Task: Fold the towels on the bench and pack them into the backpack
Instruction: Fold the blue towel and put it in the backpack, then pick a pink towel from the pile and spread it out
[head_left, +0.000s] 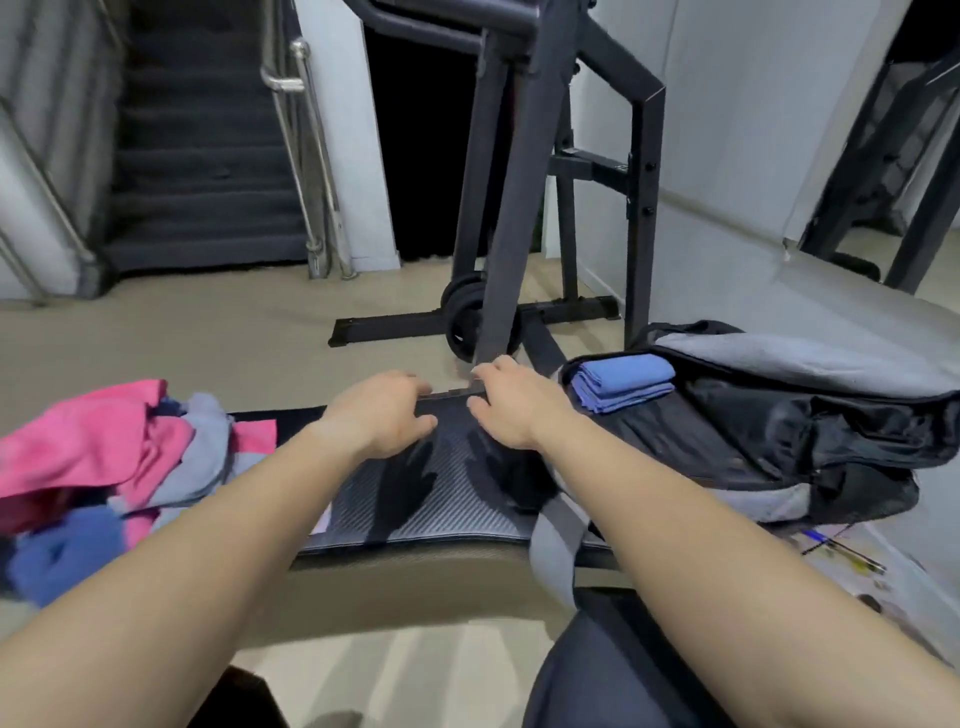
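Note:
A black padded bench (426, 499) runs across in front of me. On its left end lies a loose pile of towels (119, 457) in pink, grey and blue. The black and grey backpack (779, 441) lies unzipped on the right end, with folded blue towels (621, 384) stacked inside near its left rim. My left hand (382, 410) and my right hand (511, 405) hover close together over the bench's far edge, between the pile and the backpack. Both hands hold nothing, with fingers loosely spread and shadows under them on the pad.
A grey backpack strap (556, 540) hangs over the bench's near edge. Behind the bench stands a dark weight rack (519, 171) with plates (462, 322) at its foot. Stairs (202, 171) rise at the back left. Pens (836, 551) lie on the floor at the right.

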